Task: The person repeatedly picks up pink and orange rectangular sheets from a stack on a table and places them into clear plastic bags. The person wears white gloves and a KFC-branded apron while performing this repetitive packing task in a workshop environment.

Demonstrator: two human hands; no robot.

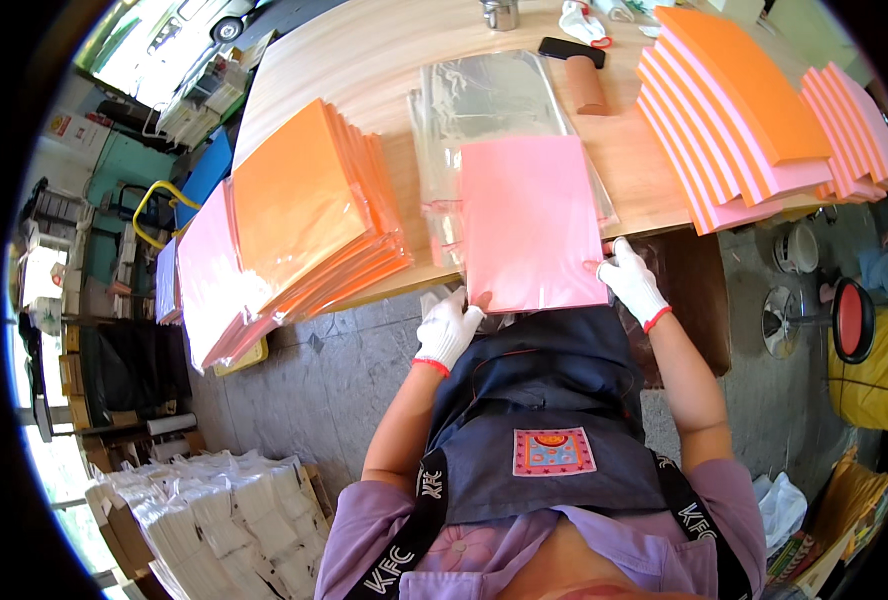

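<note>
A pink block of paper (532, 222) reaches over the table's near edge toward me; how many sheets it has I cannot tell. My left hand (450, 325), in a white glove with a red cuff and bare fingertips, grips its near left corner, thumb on top. On its right edge, near the other close corner, my right hand (632, 278) is closed, gloved the same way. Both hands' other fingers are partly hidden by the paper. Beneath its far part lies a pile of clear plastic bags (489, 85).
Bagged orange and pink paper packs (299, 205) lean at the table's left. Fanned orange and pink paper stacks (734, 90) stand right. A black phone (572, 51), a brown block (586, 85) and a metal cup (500, 14) lie farther back. A stool (852, 320) stands right.
</note>
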